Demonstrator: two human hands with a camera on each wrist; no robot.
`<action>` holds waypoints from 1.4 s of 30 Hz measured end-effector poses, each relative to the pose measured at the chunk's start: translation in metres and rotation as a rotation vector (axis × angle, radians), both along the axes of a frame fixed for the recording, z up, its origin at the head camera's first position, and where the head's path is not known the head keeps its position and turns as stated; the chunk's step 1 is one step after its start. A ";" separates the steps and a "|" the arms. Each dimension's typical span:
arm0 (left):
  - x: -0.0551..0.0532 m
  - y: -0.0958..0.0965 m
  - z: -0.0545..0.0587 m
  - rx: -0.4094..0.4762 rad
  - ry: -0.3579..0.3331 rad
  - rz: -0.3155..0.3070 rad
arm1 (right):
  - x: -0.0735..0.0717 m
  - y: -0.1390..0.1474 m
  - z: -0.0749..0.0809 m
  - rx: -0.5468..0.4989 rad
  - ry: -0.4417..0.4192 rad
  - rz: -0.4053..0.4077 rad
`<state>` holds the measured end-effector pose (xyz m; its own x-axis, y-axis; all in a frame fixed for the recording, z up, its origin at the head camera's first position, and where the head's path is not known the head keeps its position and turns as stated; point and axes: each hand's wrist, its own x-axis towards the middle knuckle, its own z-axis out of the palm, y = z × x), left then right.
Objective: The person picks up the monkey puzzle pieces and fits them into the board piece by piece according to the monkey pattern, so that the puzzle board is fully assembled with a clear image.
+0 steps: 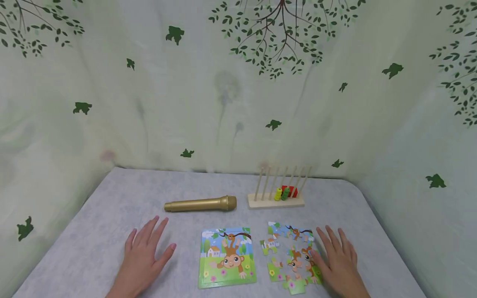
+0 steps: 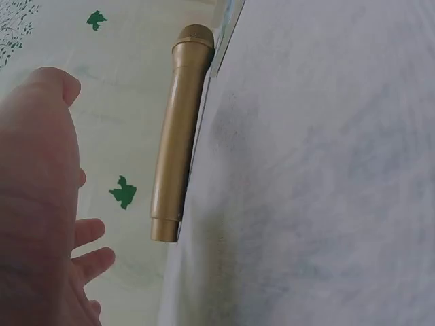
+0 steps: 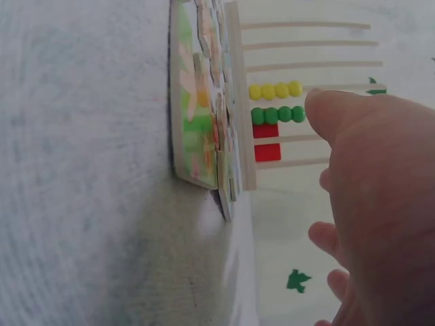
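Observation:
My left hand lies palm down at the left with its fingers spread, holding nothing. Beyond its fingertips is a gold microphone, also visible in the left wrist view. To its right lies a square monkey picture board. Loose jigsaw pieces with monkey artwork are spread right of the board, some overlapping. My right hand is at their right edge, fingers extended and gripping nothing. Its thumb overlaps the pieces in the head view; whether it touches them I cannot tell.
Behind the pieces stands a wooden rack with several upright pegs; yellow beads and green beads sit on two pegs. A red block is beside them. A leaf-printed curtain rises behind the grey table.

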<state>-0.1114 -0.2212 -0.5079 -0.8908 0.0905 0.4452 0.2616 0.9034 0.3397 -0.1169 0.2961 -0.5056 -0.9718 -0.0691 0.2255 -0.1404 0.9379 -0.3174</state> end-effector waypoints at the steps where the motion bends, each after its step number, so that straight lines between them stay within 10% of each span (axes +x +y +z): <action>1: 0.001 0.000 -0.001 0.014 0.005 -0.012 | 0.000 0.000 -0.001 -0.002 0.007 0.004; 19: 0.002 0.011 0.011 0.220 -0.260 -0.119 | -0.004 -0.005 0.002 -0.062 0.246 0.116; 36: -0.017 0.036 0.005 0.411 -0.502 -0.206 | -0.021 -0.024 0.022 -0.065 0.136 0.219; 42: -0.030 0.050 0.000 0.324 -0.506 -0.303 | -0.033 -0.034 0.031 -0.095 0.114 0.261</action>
